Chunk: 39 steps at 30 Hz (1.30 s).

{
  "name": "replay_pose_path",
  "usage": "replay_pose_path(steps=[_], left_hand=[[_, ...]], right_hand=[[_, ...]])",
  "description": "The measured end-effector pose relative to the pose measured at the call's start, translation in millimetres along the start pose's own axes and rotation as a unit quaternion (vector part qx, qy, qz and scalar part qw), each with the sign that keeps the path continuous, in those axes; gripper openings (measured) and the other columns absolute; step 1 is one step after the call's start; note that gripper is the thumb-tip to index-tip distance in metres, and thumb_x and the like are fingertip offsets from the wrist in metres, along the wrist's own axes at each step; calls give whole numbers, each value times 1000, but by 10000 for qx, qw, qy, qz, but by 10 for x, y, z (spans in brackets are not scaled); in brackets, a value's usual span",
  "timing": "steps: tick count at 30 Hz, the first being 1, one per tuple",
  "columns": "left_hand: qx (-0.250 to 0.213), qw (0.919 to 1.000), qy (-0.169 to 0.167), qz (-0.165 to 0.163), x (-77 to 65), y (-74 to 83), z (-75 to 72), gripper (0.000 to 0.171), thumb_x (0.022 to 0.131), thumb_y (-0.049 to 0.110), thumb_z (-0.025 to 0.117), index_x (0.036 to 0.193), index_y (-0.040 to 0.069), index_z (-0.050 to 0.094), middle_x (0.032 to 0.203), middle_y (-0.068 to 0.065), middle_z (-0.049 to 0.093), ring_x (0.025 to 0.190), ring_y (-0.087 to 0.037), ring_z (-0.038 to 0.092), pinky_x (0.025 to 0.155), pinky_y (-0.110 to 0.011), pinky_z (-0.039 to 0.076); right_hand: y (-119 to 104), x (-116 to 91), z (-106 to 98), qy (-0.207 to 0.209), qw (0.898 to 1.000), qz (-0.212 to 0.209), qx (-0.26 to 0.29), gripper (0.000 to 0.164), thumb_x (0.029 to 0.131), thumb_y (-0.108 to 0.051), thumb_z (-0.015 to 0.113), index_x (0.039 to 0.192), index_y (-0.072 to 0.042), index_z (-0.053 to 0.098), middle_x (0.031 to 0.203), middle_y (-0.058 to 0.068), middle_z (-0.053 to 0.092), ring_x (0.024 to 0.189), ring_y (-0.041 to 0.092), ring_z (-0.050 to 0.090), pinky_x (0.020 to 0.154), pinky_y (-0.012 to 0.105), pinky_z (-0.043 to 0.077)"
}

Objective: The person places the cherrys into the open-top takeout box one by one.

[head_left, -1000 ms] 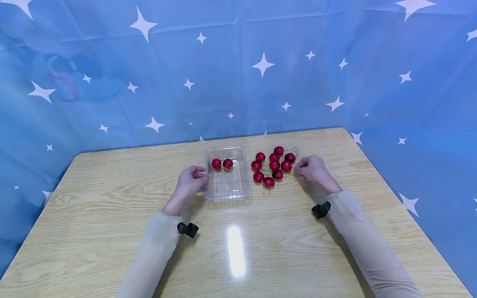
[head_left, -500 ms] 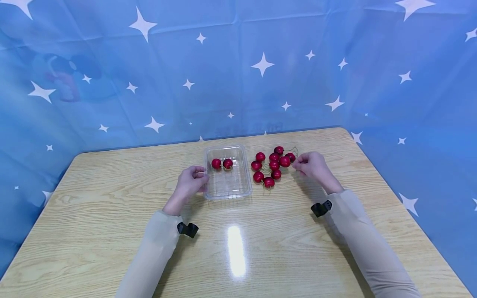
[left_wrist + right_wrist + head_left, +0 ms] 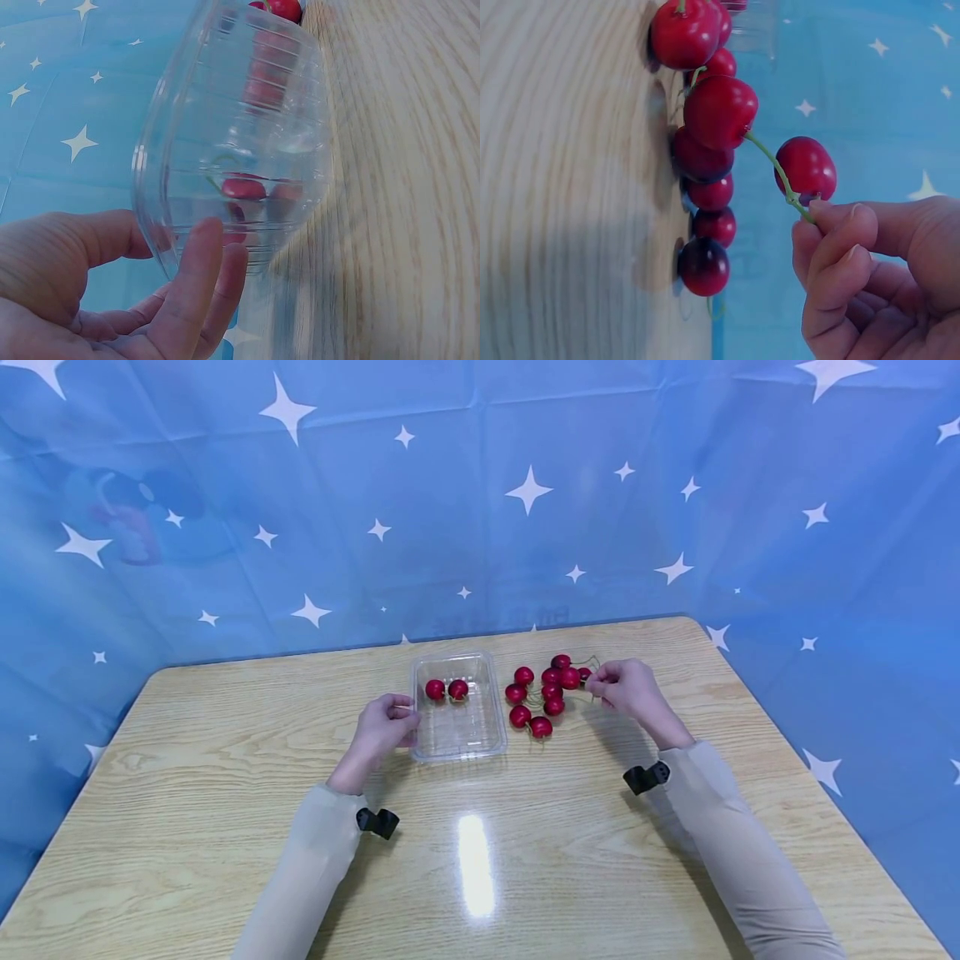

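A clear plastic container (image 3: 459, 752) stands on the table with two red cherries (image 3: 447, 691) in it. My left hand (image 3: 384, 724) holds its left side; in the left wrist view the thumb is at the rim and the fingers (image 3: 196, 289) lie along the outer wall. Right of the container, my right hand (image 3: 626, 687) pinches a green stem (image 3: 774, 166) between thumb and fingertips. Two cherries hang from that forked stem, a nearer cherry (image 3: 721, 112) and a farther cherry (image 3: 806, 168), both lifted off the table in the right wrist view.
Several loose cherries (image 3: 520, 717) with thin stems lie between the container and my right hand. The wooden table (image 3: 247, 760) ends at a blue curtain (image 3: 480, 527) with white stars. Each sleeve bears a small black wrist camera (image 3: 647, 777).
My right hand has moved slightly up and left, raising the pair of cherries by their stem over the others. My left hand and the container have stayed put.
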<state>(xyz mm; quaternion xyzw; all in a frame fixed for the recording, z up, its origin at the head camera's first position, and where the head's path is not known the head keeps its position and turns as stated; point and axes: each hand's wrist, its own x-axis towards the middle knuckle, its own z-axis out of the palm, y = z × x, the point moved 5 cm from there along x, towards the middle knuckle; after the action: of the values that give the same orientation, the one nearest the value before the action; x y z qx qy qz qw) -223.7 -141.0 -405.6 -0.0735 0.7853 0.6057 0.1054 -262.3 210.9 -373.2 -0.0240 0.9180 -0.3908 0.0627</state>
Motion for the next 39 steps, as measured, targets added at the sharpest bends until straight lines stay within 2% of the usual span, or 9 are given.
replay_pose_path(steps=[7, 14, 23, 28, 34, 39], left_hand=[[-43, 10000, -18, -24, -7, 7, -7, 34, 91, 1, 55, 124, -7, 49, 101, -16, 55, 76, -24, 62, 65, -29, 59], [14, 10000, -49, -23, -9, 16, -10, 35, 91, 2, 55, 125, -7, 48, 102, -17, 55, 68, -15, 60, 66, -31, 59], [-27, 10000, -58, -66, -15, 14, -14, 36, 91, 2, 55, 125, -6, 49, 103, -18, 56, 70, -16, 60, 68, -32, 59], [5, 10000, -56, -43, -16, 15, -11, 35, 91, 2, 55, 125, -6, 49, 102, -18, 56, 69, -15, 59, 68, -32, 59], [-48, 10000, -61, -51, -2, 9, -8, 36, 91, 1, 55, 125, -7, 48, 101, -17, 56, 70, -17, 60, 66, -30, 59], [-63, 10000, -64, -36, 4, 4, -13, 35, 91, 1, 55, 125, -6, 48, 100, -16, 56, 69, -14, 58, 65, -29, 59]], right_hand=[[-96, -12, -24, 84, 9999, -100, 92, 16, 92, -10, 59, 92, 3, 66, 61, 8, 59, 53, 15, 50, 47, 23, 39], [-194, -12, -29, 151, 9994, -169, 274, 18, 92, -11, 59, 95, 6, 66, 57, 1, 54, 51, 11, 48, 45, 21, 36], [-303, 27, 10, 172, 9982, -128, 560, 19, 93, -12, 59, 97, 5, 65, 66, 9, 59, 54, 13, 51, 46, 20, 40], [-359, 44, 30, 180, 9974, -136, 678, 17, 93, -12, 59, 94, 4, 65, 64, 4, 57, 55, 13, 50, 46, 19, 39], [-452, 77, 75, 151, 9958, -42, 900, 20, 93, -12, 59, 99, 7, 64, 72, 8, 59, 58, 16, 53, 52, 20, 46], [-537, 101, 109, 184, 9931, -92, 1154, 18, 92, -11, 60, 97, 6, 63, 69, 6, 57, 54, 12, 50, 46, 18, 43]])
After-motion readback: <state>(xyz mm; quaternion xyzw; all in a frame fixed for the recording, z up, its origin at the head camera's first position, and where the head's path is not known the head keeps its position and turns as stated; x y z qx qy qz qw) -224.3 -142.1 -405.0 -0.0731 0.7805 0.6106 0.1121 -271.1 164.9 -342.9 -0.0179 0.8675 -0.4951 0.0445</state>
